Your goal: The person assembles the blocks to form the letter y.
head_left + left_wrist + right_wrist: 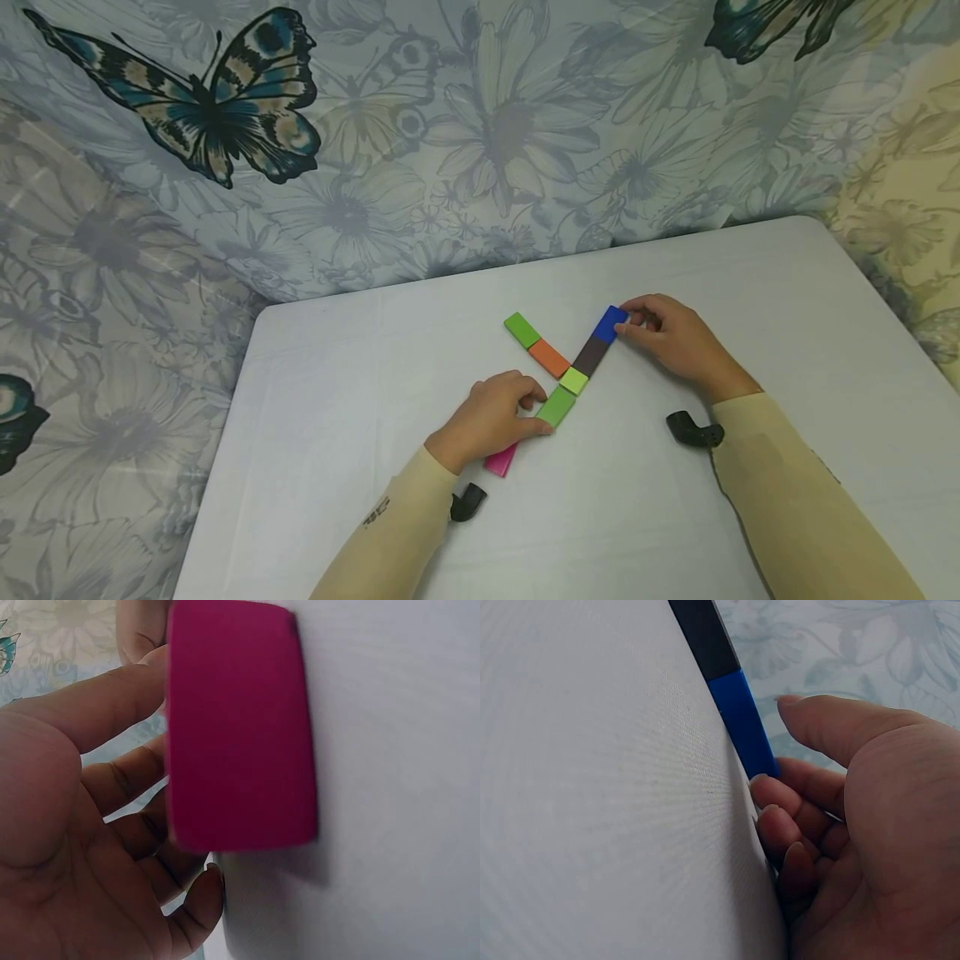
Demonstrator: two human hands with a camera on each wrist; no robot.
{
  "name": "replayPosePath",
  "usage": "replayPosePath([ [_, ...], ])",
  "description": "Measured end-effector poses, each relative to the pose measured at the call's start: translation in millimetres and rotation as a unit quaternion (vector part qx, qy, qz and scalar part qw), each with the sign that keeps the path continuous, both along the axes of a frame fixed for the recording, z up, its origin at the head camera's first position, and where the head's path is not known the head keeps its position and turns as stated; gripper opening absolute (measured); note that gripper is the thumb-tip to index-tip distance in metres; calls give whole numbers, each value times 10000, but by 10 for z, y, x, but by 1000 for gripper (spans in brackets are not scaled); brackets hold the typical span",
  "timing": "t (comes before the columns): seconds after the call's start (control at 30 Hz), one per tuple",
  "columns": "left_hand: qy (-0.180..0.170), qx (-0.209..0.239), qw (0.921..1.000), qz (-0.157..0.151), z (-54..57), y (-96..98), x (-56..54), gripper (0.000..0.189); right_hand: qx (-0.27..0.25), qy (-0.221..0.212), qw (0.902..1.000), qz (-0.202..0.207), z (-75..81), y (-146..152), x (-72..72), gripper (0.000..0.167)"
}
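Observation:
Flat coloured blocks lie end to end in a Y shape on the white table. My left hand (498, 410) holds the lower end of a green block (557, 407) between thumb and forefinger. Below that hand lies a pink block (498, 461), partly hidden by it; close up, the pink block (240, 727) covers the left fingertips. At the far right tip, my right hand (675, 337) touches the end of a blue block (610, 323) with its fingers, the thumb (810, 720) standing apart from it. A dark brown block (591, 357) adjoins the blue one.
A small lime block (573, 381) sits at the join, between the green and brown blocks. An orange block (549, 358) and another green block (522, 330) form the left branch. The white table (337, 400) meets a flower-patterned wall (510, 125) behind.

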State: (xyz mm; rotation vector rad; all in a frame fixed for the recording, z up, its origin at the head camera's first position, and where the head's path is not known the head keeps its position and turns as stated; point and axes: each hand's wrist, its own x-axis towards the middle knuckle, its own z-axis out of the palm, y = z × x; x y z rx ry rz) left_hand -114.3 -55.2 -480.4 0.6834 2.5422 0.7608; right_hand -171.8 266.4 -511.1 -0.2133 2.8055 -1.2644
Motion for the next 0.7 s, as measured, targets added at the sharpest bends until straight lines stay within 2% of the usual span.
replayPosePath([
  [0.7,49,-255,9996,107,10,9,25,27,29,10,10000,16,6,6,-1,45],
])
